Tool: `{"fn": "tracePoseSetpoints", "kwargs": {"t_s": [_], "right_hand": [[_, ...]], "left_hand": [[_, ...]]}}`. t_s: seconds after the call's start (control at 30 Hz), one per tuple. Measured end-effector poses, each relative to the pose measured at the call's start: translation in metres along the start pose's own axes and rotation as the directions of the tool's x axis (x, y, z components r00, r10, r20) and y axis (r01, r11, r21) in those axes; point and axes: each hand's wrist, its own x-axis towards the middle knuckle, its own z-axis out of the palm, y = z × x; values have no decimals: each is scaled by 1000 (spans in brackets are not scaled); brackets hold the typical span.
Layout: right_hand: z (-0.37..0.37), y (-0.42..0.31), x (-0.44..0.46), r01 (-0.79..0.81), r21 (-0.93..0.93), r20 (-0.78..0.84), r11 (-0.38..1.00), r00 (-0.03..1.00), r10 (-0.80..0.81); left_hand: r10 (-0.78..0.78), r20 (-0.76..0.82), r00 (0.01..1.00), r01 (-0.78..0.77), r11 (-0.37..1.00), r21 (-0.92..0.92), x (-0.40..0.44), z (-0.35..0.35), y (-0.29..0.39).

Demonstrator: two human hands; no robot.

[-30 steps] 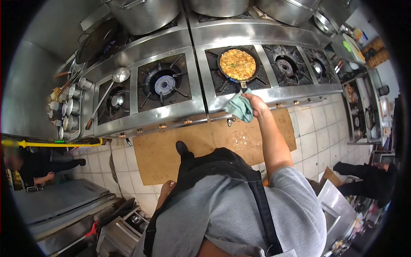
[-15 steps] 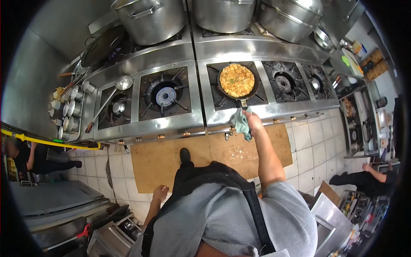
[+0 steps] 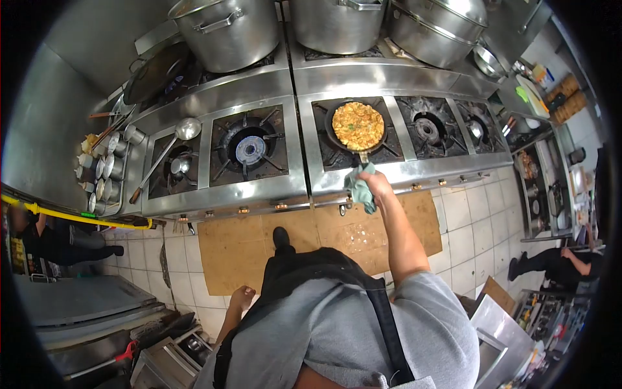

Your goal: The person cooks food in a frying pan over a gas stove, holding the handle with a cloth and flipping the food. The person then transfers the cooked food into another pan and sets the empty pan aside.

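Note:
My right hand (image 3: 376, 184) is closed round the handle of a frying pan (image 3: 331, 135), with a folded green cloth (image 3: 360, 192) between palm and handle. The dark pan sits over a burner on the right-hand stove section. In it lies a round, golden, chunky omelette-like cake (image 3: 357, 126) with a bit of green near its middle. More of the pan's dark base shows on the cake's left side. My left hand (image 3: 242, 298) hangs low beside my apron, away from the stove, its fingers curled in, with nothing visible in it.
Large steel pots (image 3: 227, 39) stand along the back. A long-handled ladle (image 3: 188, 129) rests across the left burners, beside a rack of small metal containers (image 3: 111, 165). Cardboard (image 3: 227, 246) covers the floor by the stove. Another person (image 3: 564, 264) stands at right, one more at far left.
My right hand and the pan handle have shifted slightly left. The cake now sits more to the right inside the pan. My left hand has barely moved.

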Motion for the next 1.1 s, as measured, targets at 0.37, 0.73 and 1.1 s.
{"fn": "tracePoseSetpoints", "kwargs": {"t_s": [0.37,0.73,1.1], "right_hand": [[3,-11,-21,-7,-46,-26,999,1000,6],[7,-1,1,17,-91,-65,996,998,-23],[5,-18,-6,-43,-83,-46,996,998,39]], "left_hand": [[71,56,996,-78,989,124,8,10,-4],[68,41,997,-61,984,-166,50,46,-80],[-15,59,998,26,980,-199,48,37,-48]]}}
